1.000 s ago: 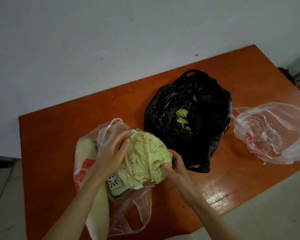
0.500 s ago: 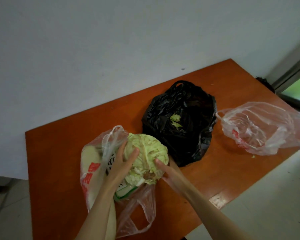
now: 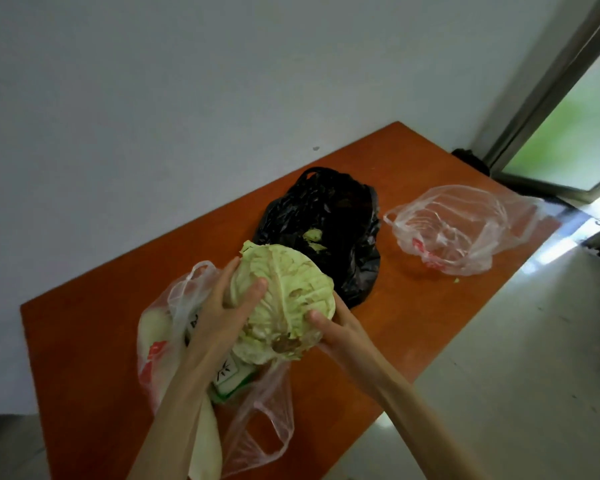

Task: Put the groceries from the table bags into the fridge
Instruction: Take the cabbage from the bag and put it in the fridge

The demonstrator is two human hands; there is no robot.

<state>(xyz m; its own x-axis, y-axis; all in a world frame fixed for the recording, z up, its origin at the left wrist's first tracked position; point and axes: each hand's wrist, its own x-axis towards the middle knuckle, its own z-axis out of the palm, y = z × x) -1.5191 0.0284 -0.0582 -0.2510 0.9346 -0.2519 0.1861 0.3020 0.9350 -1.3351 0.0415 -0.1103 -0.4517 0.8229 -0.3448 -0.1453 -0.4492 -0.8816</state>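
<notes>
both hands curled round a pale cabbage [image 3: 284,299], left grip [image 3: 224,306] at its nine o'clock, right grip [image 3: 333,329] at four, black bag [image 3: 340,216] at twelve on the table [image 3: 94,341]

— What's the table [image 3: 426,317] made of?
— Looks like wood with a smooth orange-brown finish; it shines along its near edge.
— And the bags?
— The black bag [image 3: 329,216] is thin crinkled plastic, slightly glossy. The clear bag [image 3: 465,230] at the right edge is filmy plastic with red print.
— The cabbage [image 3: 284,299]?
— Matt, veined, wrinkled leaves.
</notes>
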